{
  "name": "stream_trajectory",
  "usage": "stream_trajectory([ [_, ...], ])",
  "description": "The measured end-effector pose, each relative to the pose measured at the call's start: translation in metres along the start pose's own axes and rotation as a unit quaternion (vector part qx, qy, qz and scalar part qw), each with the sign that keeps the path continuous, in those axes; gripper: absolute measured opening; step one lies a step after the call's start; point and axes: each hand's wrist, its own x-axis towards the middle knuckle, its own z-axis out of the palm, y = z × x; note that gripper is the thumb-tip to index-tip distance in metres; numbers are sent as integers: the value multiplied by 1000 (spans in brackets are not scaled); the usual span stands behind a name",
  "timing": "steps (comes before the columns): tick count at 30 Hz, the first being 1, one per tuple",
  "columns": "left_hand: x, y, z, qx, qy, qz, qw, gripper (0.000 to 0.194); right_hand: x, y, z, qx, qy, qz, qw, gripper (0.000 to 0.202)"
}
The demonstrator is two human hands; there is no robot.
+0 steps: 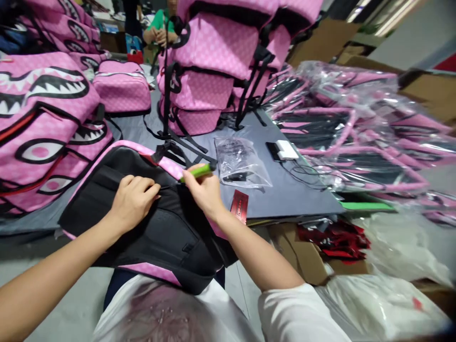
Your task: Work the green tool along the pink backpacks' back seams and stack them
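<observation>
A pink and black backpack [153, 228] lies tilted at the table's near edge and over my lap, its black back side facing up. My left hand [134, 202] is closed, its curled fingers pinching at the black fabric near the middle; exactly what lies between the fingertips is hidden. In my right hand [204, 190] is a slim lime-green tool [198, 172] with a dark end, held close to the pink upper edge and the straps. Whether it is a cutter or snips cannot be made out. Black straps [174, 151] lie just beyond the bag.
Pink shark-face backpacks [46, 128] are piled left, a small pink bag [123, 88] behind. Stacked backpacks [213, 71] stand ahead. On the grey table [285, 199] are a clear plastic pouch [240, 161] and red tag [239, 206]. Plastic-wrapped bags [356, 123] fill the right. A person [162, 31] is behind.
</observation>
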Motion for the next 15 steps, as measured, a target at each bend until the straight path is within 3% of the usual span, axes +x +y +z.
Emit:
stream_trajectory([
  [4, -5, 16, 0, 21, 22, -30, 999, 11, -3, 4, -3, 9, 4, 24, 1000, 24],
  [11, -3, 15, 5, 9, 26, -38, 999, 12, -6, 7, 9, -91, -49, -41, 994, 23],
  [15, -9, 20, -12, 5, -3, -57, 998, 16, -11, -4, 3, -85, -30, -51, 995, 22],
])
